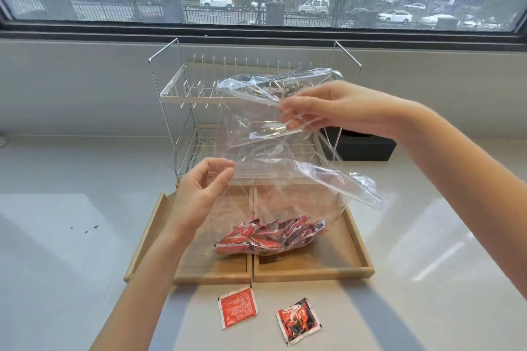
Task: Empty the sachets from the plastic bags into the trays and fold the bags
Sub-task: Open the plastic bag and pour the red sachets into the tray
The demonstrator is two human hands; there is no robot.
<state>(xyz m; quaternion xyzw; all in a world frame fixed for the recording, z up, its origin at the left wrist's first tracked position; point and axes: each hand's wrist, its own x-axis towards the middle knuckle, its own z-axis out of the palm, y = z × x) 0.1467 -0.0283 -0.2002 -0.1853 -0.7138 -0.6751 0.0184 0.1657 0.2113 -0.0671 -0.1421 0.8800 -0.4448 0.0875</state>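
A clear plastic bag (pixel 273 179) hangs above two wooden trays (pixel 313 269), its bottom resting on them. A heap of red sachets (pixel 271 236) lies in the bottom of the bag, across the divider between the trays. My left hand (pixel 199 194) pinches the bag's left edge. My right hand (pixel 328 107) pinches the bag's upper rim, higher up and to the right. Two loose red sachets (pixel 238 308) (pixel 298 320) lie on the counter in front of the trays.
A white wire rack (pixel 182 94) with two tiers stands right behind the trays, under the window. A black box (pixel 368 147) sits behind it at the right. The pale counter (pixel 71 236) stretches to both sides.
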